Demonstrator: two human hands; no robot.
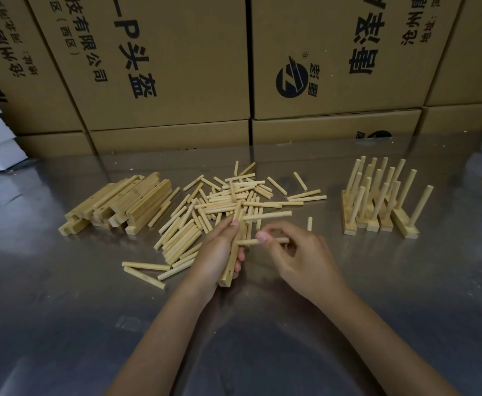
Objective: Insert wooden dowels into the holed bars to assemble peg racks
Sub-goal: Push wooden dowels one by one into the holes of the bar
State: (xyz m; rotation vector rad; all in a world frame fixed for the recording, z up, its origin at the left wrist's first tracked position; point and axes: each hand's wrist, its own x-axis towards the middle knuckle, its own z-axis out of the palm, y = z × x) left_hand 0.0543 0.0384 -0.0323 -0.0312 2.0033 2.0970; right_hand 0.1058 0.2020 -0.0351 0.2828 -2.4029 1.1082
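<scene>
The left hand wraps its fingers round a square-edged holed bar of pale wood, held tilted above the table with its near end low and a dark round hole showing near that end. The right hand pinches a smooth cylindrical dowel between thumb and fingertips; the dowel lies roughly level, its left tip touching the side of the bar. Just beyond the hands, a loose heap of dowels sprawls across the middle of the brushed, reflective metal table, the pale round sticks crossing at every angle, a few strays lying apart at the near left. To the left of the heap sits a stack of plain bars, blocky and straight-cut. Well to the right stand the finished peg racks, side by side, their pegs rising upright or slightly slanted. Matte brown cardboard boxes printed with black characters wall the far edge.
</scene>
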